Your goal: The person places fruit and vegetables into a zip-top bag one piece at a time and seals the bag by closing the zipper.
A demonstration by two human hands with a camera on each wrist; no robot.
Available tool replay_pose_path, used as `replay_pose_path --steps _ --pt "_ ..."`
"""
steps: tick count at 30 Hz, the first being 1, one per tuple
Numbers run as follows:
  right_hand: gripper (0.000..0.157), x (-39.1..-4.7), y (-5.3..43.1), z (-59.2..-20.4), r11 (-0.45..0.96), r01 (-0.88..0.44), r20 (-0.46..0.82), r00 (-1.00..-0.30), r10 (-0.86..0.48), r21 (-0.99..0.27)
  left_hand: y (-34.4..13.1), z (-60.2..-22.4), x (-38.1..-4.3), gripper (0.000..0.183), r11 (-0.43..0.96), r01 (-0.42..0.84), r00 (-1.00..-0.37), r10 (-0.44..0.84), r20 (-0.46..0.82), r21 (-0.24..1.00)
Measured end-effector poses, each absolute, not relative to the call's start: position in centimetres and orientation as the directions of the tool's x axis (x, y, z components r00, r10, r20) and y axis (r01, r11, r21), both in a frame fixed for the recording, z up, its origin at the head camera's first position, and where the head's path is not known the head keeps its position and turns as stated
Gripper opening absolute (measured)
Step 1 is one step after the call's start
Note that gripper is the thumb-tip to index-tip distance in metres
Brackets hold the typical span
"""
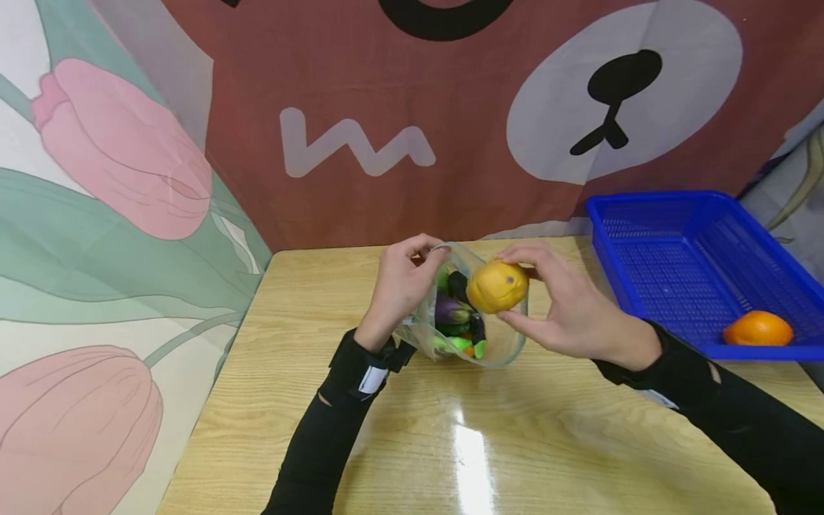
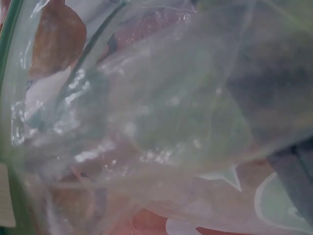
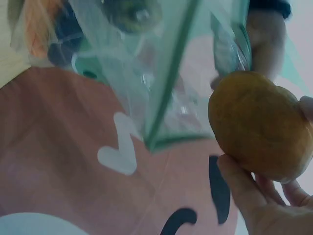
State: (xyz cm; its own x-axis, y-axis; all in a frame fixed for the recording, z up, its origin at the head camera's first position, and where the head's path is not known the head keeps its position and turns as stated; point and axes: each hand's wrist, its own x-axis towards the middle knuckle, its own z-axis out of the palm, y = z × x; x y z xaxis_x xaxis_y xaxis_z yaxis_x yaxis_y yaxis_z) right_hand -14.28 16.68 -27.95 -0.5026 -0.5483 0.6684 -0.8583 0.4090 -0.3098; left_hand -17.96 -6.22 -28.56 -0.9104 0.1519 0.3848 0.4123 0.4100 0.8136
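My left hand [image 1: 404,282] pinches the green-edged rim of a clear plastic bag [image 1: 502,350], keeping its mouth apart. Inside the bag lie a purple eggplant [image 1: 450,312] and several green, dark and orange pieces, partly hidden. Between thumb and fingers, my right hand [image 1: 569,307] holds a lumpy yellow fruit [image 1: 497,287] over the bag's mouth. The right wrist view shows this yellow fruit [image 3: 261,125] just beside the bag's green rim [image 3: 168,98]. Clear plastic [image 2: 161,107] fills most of the left wrist view and blurs what lies behind it.
A blue plastic basket [image 1: 650,207] stands at the right on the wooden table [image 1: 309,300]. An orange [image 1: 758,329] lies in its near corner. Behind the table hangs a printed cloth [image 1: 360,207], and a flowered one [image 1: 116,300] borders the left side.
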Motion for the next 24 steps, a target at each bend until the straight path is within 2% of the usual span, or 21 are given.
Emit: replay_pose_path --steps 4,11,14,20,24 --pt "0.067 -14.8 15.3 -29.1 0.379 -0.901 0.639 -0.419 -0.645 -0.209 -6.1 -28.6 -17.9 0.016 0.41 0.422 -0.906 0.157 0.393 0.809" --pt "0.061 -16.0 13.8 -30.2 0.427 -0.9 0.557 -0.401 -0.727 -0.09 -6.0 -28.6 -17.8 0.016 0.404 0.43 -0.902 0.16 0.401 0.807" --pt "0.057 -16.6 13.4 -30.7 0.434 -0.901 0.55 -0.371 -0.748 -0.017 -6.0 -28.8 -17.8 0.017 0.392 0.428 -0.903 0.154 0.401 0.814" --pt "0.046 -17.5 12.6 -31.4 0.45 -0.87 0.567 -0.272 -0.777 0.2 -5.9 -28.8 -17.8 0.017 0.379 0.446 -0.894 0.162 0.417 0.81" --pt "0.04 -17.9 12.1 -31.8 0.5 -0.791 0.517 -0.281 -0.808 0.352 -5.8 -28.7 -17.8 0.016 0.366 0.454 -0.891 0.17 0.421 0.813"
